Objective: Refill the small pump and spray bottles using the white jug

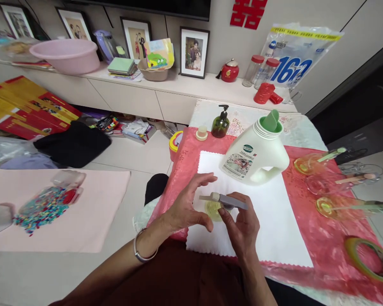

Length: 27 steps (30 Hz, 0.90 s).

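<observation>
My right hand [242, 221] pinches a grey pump head [231, 201] with a pale tip, between thumb and fingers. Just below it stands a small clear container [213, 211] with pale yellow liquid; whether the pump head is fixed to it I cannot tell. My left hand [191, 204] is open, thumb and fingers curved apart around the container's left side. Behind the hands, a large white detergent jug [255, 153] stands on the white scallop-edged sheet [274, 233], a green spout [271, 121] showing in its open mouth.
A dark green pump bottle [221, 123] and a pale cap [201, 133] stand behind the sheet. At the right are glass pitchers [325, 183] and a tape roll [370, 259] on the red plastic cover. Colourful small pieces [43, 210] lie on a pink sheet at left.
</observation>
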Tool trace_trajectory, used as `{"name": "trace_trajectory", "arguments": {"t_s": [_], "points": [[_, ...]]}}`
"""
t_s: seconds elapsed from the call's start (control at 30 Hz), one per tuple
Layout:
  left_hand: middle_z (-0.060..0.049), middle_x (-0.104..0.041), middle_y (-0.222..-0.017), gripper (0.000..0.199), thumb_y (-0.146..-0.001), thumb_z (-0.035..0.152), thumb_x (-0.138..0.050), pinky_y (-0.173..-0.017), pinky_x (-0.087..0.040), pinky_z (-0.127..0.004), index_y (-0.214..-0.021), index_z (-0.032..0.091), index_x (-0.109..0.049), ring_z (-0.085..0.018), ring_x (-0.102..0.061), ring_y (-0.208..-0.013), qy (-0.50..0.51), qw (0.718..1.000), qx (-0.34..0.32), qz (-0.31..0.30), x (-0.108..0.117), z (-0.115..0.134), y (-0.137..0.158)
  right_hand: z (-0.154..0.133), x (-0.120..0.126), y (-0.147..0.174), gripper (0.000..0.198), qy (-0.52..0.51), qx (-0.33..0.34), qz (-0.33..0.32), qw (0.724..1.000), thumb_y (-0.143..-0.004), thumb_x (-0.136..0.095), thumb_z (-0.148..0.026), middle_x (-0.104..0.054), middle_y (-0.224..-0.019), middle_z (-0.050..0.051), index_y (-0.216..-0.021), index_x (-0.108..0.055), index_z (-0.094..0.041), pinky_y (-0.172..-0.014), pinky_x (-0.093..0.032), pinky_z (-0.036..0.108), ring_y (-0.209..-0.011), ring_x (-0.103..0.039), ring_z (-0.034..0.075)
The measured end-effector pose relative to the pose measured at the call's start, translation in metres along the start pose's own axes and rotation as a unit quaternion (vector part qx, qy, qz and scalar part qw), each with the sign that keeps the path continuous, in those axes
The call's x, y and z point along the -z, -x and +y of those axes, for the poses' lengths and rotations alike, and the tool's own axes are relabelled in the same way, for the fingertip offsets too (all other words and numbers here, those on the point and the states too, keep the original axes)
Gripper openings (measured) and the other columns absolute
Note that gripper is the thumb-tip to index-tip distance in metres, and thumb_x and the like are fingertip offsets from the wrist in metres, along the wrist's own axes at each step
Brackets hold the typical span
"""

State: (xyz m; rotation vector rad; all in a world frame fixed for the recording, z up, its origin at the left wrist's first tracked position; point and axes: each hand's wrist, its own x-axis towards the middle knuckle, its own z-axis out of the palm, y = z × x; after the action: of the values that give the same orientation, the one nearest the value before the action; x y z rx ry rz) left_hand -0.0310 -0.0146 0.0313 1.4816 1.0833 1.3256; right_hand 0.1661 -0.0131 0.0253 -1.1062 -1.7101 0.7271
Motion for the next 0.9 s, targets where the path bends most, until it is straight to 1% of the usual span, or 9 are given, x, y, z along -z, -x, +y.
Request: {"name": "trace_trajectory", "arguments": {"t_s": [0.07,0.13,0.23,0.3,0.4,0.53,0.63,0.7,0.9], "points": [[-0.014,-0.047,-0.150,0.123,-0.041,0.066,-0.093,-0.113,-0.042,-0.055,-0.147,0.031,-0.042,-0.037,-0.047,-0.137,-0.022,0.998,0.059,-0.024,-0.003,-0.020,0.008,0.000,-0.002,0.001,0.024,0.002,0.004,0.010,1.000,-0.095,-0.068,-0.031,-0.058,-0.112,0.006,-0.116,-0.062,-0.021,-0.083,-0.052,0.032,-0.101,-0.059,0.018],[-0.015,-0.047,-0.148,0.120,-0.039,0.061,-0.096,-0.112,-0.042,-0.059,-0.142,0.027,-0.046,-0.040,-0.046,-0.136,-0.064,0.992,0.086,-0.059,-0.014,-0.035,0.011,0.000,-0.005,0.002,0.026,0.000,0.014,0.019,1.000,-0.094,-0.068,-0.031,-0.057,-0.113,0.007,-0.117,-0.061,-0.021,-0.084,-0.052,0.033,-0.103,-0.058,0.019],[-0.010,-0.062,-0.127,0.076,-0.052,0.048,-0.095,-0.107,-0.047,-0.053,-0.117,0.023,-0.063,-0.037,-0.055,-0.125,-0.136,0.982,0.075,-0.108,-0.037,-0.042,0.007,0.001,-0.007,0.002,0.028,0.003,0.030,0.028,0.999,-0.093,-0.071,-0.033,-0.058,-0.110,0.006,-0.116,-0.061,-0.022,-0.084,-0.051,0.033,-0.103,-0.058,0.018],[-0.006,-0.068,-0.106,0.045,-0.064,0.039,-0.087,-0.101,-0.050,-0.048,-0.100,0.022,-0.066,-0.032,-0.062,-0.110,-0.181,0.974,0.063,-0.118,-0.049,-0.040,0.000,0.001,-0.007,0.001,0.026,0.011,0.034,0.035,0.999,-0.092,-0.072,-0.031,-0.059,-0.106,0.004,-0.113,-0.062,-0.021,-0.082,-0.050,0.031,-0.098,-0.058,0.016],[-0.003,-0.068,-0.089,0.026,-0.070,0.031,-0.076,-0.089,-0.053,-0.042,-0.090,0.021,-0.063,-0.026,-0.065,-0.091,-0.206,0.969,0.058,-0.126,-0.058,-0.034,-0.008,0.002,-0.007,-0.001,0.026,0.015,0.029,0.042,0.999,-0.091,-0.071,-0.024,-0.061,-0.106,0.003,-0.116,-0.062,-0.021,-0.084,-0.050,0.029,-0.098,-0.059,0.015],[-0.004,-0.069,-0.093,0.028,-0.065,0.026,-0.076,-0.094,-0.051,-0.043,-0.088,0.021,-0.061,-0.028,-0.064,-0.095,-0.218,0.968,0.012,-0.126,-0.060,-0.033,-0.010,0.005,-0.011,0.000,0.028,-0.034,0.020,0.039,0.998,-0.089,-0.074,-0.029,-0.060,-0.108,0.006,-0.113,-0.063,-0.020,-0.086,-0.053,0.032,-0.099,-0.060,0.017],[-0.005,-0.069,-0.091,0.025,-0.067,0.027,-0.074,-0.095,-0.051,-0.045,-0.087,0.022,-0.060,-0.029,-0.065,-0.094,-0.225,0.967,-0.016,-0.121,-0.061,-0.035,-0.010,0.007,-0.016,0.003,0.033,-0.091,-0.012,0.048,0.995,-0.089,-0.075,-0.031,-0.060,-0.107,0.007,-0.116,-0.059,-0.019,-0.082,-0.056,0.032,-0.097,-0.062,0.017],[-0.005,-0.070,-0.091,0.025,-0.068,0.028,-0.073,-0.095,-0.051,-0.047,-0.089,0.022,-0.062,-0.030,-0.065,-0.092,-0.222,0.967,-0.028,-0.124,-0.061,-0.036,-0.012,0.009,-0.016,0.002,0.036,-0.121,-0.034,0.046,0.991,-0.090,-0.075,-0.031,-0.060,-0.111,0.008,-0.120,-0.057,-0.020,-0.087,-0.056,0.034,-0.102,-0.063,0.019],[-0.003,-0.073,-0.098,0.043,-0.063,0.022,-0.076,-0.090,-0.053,-0.041,-0.105,0.022,-0.066,-0.027,-0.067,-0.092,-0.118,0.983,-0.024,-0.137,-0.052,-0.032,-0.017,0.008,-0.002,-0.012,0.030,-0.194,-0.045,-0.087,0.976,-0.095,-0.066,-0.043,-0.064,-0.111,0.009,-0.116,-0.065,-0.021,-0.091,-0.057,0.039,-0.105,-0.064,0.023]]}}
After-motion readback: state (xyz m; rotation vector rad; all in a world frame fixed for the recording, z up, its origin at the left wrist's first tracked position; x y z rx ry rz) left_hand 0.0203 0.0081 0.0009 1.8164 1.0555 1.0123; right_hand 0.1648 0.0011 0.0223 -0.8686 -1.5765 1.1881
